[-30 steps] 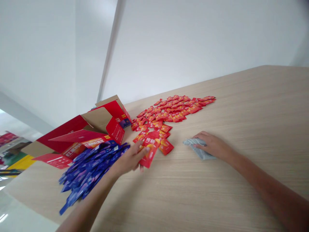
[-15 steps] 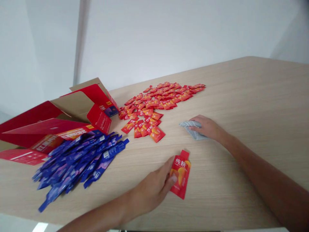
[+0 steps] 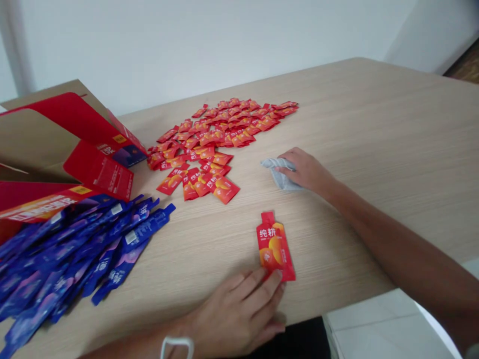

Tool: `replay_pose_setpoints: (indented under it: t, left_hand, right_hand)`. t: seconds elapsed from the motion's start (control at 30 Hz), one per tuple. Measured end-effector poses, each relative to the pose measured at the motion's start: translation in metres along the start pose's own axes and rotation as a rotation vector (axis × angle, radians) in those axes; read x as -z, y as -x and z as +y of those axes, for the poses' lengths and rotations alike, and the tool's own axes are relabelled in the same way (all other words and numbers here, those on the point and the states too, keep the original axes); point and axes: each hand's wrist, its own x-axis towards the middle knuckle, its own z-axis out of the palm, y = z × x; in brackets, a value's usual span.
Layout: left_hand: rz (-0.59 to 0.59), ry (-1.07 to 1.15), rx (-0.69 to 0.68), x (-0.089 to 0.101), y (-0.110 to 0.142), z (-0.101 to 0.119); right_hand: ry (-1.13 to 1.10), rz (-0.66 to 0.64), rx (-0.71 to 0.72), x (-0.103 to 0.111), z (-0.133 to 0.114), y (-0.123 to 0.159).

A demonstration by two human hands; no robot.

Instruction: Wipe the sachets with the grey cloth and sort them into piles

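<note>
A red sachet (image 3: 272, 247) with a mango-coloured print lies face up on the table near its front edge. My left hand (image 3: 243, 309) is palm down below it, fingers stretched out and their tips resting on the sachet's lower end, the thumb apart from it. My right hand (image 3: 305, 168) is closed around a folded grey cloth (image 3: 285, 180), which rests on the table. Beyond the hands, a heap of similar red sachets (image 3: 220, 130) spreads out, with several loose ones (image 3: 223, 188) at its near side.
At the left stands an open red cardboard box (image 3: 103, 172) with its flaps up. In front of it lies a pile of long blue sachets (image 3: 86, 254). The wooden table (image 3: 355, 124) meets a white wall at the back; its front edge runs close below my left hand.
The red sachet has gone from between my left thumb and fingers to lying on the table, my fingertips on its lower end. My right hand still grips the cloth. The view has shifted.
</note>
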Motion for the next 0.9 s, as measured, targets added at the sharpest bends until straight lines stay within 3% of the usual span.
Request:
replay_pose_setpoints:
  t: [0.13, 0.23, 0.37, 0.5, 0.6, 0.73, 0.83, 0.9]
  left_hand:
    - [0.083, -0.016, 0.011, -0.002, -0.002, 0.002]
    - [0.074, -0.014, 0.019, 0.000, -0.002, 0.005]
    - [0.101, 0.006, 0.050, -0.002, -0.001, 0.008]
    - [0.148, 0.021, 0.056, -0.011, 0.002, 0.008]
    - [0.146, 0.035, 0.047, -0.017, 0.005, 0.007]
    - [0.120, 0.018, 0.030, -0.018, 0.006, 0.005]
    - [0.122, 0.023, 0.035, -0.016, 0.005, 0.003]
    - [0.125, 0.029, 0.043, -0.015, 0.004, 0.003]
  right_hand:
    - [-0.005, 0.060, 0.021, 0.019, -0.032, -0.001]
    - [-0.016, 0.006, 0.073, 0.036, -0.065, 0.003]
    - [-0.057, -0.210, 0.180, 0.045, -0.110, 0.031]
    - [-0.072, -0.520, 0.340, 0.032, -0.139, 0.079]
    - [-0.042, -0.547, 0.368, 0.018, -0.138, 0.096]
    - [0.089, -0.447, 0.291, 0.005, -0.115, 0.069]
    - [0.194, -0.386, 0.236, 0.011, -0.103, 0.044]
    - [0.172, -0.309, 0.204, 0.023, -0.106, 0.042]
